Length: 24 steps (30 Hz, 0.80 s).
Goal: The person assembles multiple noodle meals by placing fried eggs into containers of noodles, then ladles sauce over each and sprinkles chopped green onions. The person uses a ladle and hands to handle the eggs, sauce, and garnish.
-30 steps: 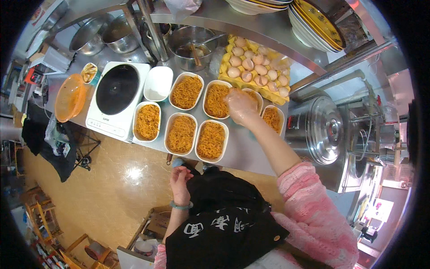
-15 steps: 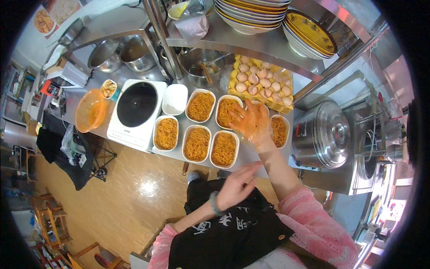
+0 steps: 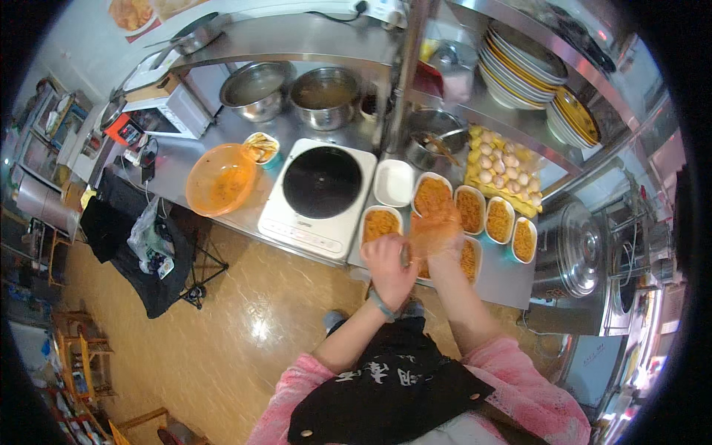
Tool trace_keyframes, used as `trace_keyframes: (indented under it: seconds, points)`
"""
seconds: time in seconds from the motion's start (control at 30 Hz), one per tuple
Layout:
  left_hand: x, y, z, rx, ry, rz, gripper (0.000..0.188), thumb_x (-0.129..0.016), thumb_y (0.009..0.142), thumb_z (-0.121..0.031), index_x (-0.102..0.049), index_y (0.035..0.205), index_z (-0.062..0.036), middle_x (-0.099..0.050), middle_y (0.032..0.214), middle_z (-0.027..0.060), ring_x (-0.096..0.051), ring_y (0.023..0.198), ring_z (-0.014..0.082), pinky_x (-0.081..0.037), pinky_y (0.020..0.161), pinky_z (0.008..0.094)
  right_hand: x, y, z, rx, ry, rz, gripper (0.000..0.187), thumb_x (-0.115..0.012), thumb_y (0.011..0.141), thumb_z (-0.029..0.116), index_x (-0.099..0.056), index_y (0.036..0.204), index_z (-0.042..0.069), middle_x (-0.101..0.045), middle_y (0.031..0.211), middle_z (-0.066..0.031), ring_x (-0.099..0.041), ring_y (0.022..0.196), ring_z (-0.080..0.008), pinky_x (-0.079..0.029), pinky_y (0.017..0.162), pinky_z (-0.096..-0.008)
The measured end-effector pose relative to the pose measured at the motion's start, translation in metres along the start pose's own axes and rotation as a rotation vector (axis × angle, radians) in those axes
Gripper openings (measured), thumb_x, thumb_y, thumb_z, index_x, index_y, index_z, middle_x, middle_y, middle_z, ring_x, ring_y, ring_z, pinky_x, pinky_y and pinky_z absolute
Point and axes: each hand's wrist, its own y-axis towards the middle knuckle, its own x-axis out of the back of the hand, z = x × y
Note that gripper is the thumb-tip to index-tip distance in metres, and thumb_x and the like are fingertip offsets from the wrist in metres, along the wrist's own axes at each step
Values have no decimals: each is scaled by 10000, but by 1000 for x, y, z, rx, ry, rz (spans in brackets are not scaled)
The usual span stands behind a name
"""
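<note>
My right hand (image 3: 436, 228) wears a clear plastic glove stained orange and hangs over the white tubs of orange-brown noodles. Motion smears its fingers. My left hand (image 3: 390, 265), bare with a bracelet at the wrist, is beside it with fingers curled near the glove; whether they pinch its edge I cannot make out. Behind the gloved hand is one noodle tub (image 3: 432, 194). To its right stand three more, among them a middle tub (image 3: 499, 220) and an end tub (image 3: 524, 239). Another noodle tub (image 3: 381, 221) lies just beyond my left hand. My hands partly cover the front tubs.
An empty white tub (image 3: 393, 183) stands beside an induction cooker (image 3: 315, 193). Left of that is an orange basin (image 3: 221, 180). Behind the tubs are a steel pot (image 3: 423, 152) and an egg tray (image 3: 512, 191) with shells. A large lidded steel pot (image 3: 575, 248) stands right.
The view has swung left. My right hand has moved left from the right-hand tubs, and my left hand has come up close beside it, fingers now curled.
</note>
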Motion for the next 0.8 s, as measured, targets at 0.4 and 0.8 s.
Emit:
trace_keyframes:
  seconds: [0.4,0.8]
  points:
    - [139,27,123,702,-959,-28,565,-395,923,-301,-230,1347,35,-347,1343,142,-312,1246,237,-224,1044,332,-195,-18,-202,715,-1255,223,616,-515,818,184,-271,1357,14,-581,842,-126,-538,715,-180,-432,626,-313]
    - [208,115,283,756,-1485,-382,657,-340,884,-557,-312,1344,-89,-358,1347,97,-332,1242,269,-294,1014,413,-232,-57,-295,414,-1242,917,594,-473,853,172,-217,1370,32,-190,1414,-219,-183,1313,-368,-202,1058,-415]
